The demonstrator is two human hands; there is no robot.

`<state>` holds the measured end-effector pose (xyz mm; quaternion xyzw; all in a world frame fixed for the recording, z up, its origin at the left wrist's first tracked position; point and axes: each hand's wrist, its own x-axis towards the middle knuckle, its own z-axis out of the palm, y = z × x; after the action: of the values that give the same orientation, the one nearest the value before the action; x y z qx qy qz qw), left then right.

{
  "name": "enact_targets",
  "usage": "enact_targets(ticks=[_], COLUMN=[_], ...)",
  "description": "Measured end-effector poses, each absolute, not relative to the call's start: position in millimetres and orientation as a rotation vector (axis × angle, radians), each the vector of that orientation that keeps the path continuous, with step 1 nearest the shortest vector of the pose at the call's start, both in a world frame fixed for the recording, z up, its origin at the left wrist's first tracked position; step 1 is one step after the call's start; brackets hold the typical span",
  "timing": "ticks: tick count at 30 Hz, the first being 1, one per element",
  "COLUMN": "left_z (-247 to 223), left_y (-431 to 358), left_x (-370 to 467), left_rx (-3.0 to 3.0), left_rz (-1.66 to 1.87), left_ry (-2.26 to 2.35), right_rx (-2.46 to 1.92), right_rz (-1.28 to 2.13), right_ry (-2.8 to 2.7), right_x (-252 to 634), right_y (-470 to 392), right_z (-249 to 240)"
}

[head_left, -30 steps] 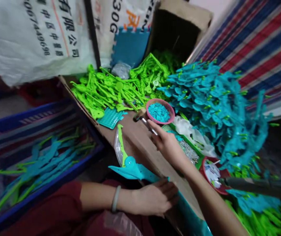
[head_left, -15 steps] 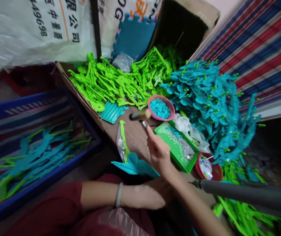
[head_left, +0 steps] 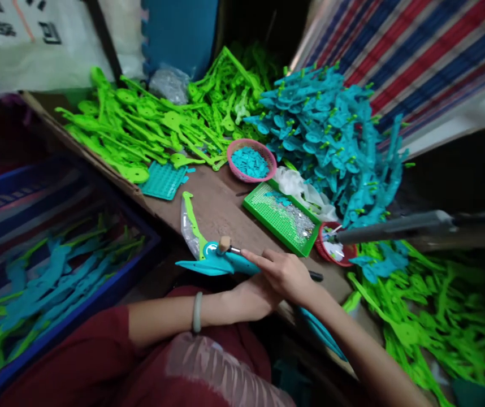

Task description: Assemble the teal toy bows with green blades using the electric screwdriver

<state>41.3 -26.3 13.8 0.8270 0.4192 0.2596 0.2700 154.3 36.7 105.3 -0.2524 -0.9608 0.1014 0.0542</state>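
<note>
from afar, i see a bench [head_left: 217, 198], a teal piece [head_left: 208, 267] at its near edge, a hammer [head_left: 225, 244] over that piece, right hand [head_left: 288, 277] curling fingers around the hammer; left hand [head_left: 253, 301], fingers hidden, grip i cannot tell.

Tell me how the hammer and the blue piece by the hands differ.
Colour: the hammer has a tan head and dark handle end, while the blue piece is bright blue.
Shape: the hammer has a slim shaft; the blue piece is broader, with a pointed end.
Hold: the right hand grips the hammer, while the left hand is at the blue piece, fingers hidden.
Both are partly covered by hands.
</note>
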Motion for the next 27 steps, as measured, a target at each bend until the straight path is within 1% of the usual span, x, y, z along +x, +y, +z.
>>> enact_targets(ticks=[2, 4, 5, 7, 9, 12, 14, 18, 19, 23, 25, 27], left_z=[19, 25, 27, 27, 25, 20, 16, 9, 7, 1, 1, 1], left_y=[-26, -26, -25, -22, -22, -29, -34, -34, -34, -34, -35, -35], left_x=[35, 29, 28, 30, 39, 57, 66, 70, 69, 59, 55, 53], left_rx=[2.362, 2.426, 2.451, 2.578, 2.760, 2.953, 2.988, 2.940, 2.922, 2.904, 2.940, 2.979], left_rz=[0.628, 0.594, 0.582, 0.548, 0.503, 0.468, 0.457, 0.484, 0.507, 0.584, 0.613, 0.642], left_ry=[0.977, 0.886, 0.861, 0.909, 0.905, 0.739, 0.691, 0.724, 0.714, 0.655, 0.634, 0.614], right_rx=[-0.903, -1.073, -1.190, -1.470, -1.706, -1.828, -1.865, -2.000, -2.011, -1.999, -2.068, -2.128], right_rz=[0.418, 0.512, 0.505, 0.377, 0.202, -0.023, -0.001, 0.277, 0.255, -0.031, 0.002, 0.133], right_ry=[-2.774, -2.480, -2.314, -2.034, -1.848, -1.648, -1.635, -1.724, -1.662, -1.366, -1.439, -1.598], right_x=[173, 208, 229, 271, 301, 316, 313, 311, 315, 341, 355, 366], right_y=[24, 2, -14, -57, -104, -160, -177, -176, -173, -149, -134, -120], right_z=[114, 127, 133, 141, 138, 114, 95, 79, 79, 76, 68, 62])
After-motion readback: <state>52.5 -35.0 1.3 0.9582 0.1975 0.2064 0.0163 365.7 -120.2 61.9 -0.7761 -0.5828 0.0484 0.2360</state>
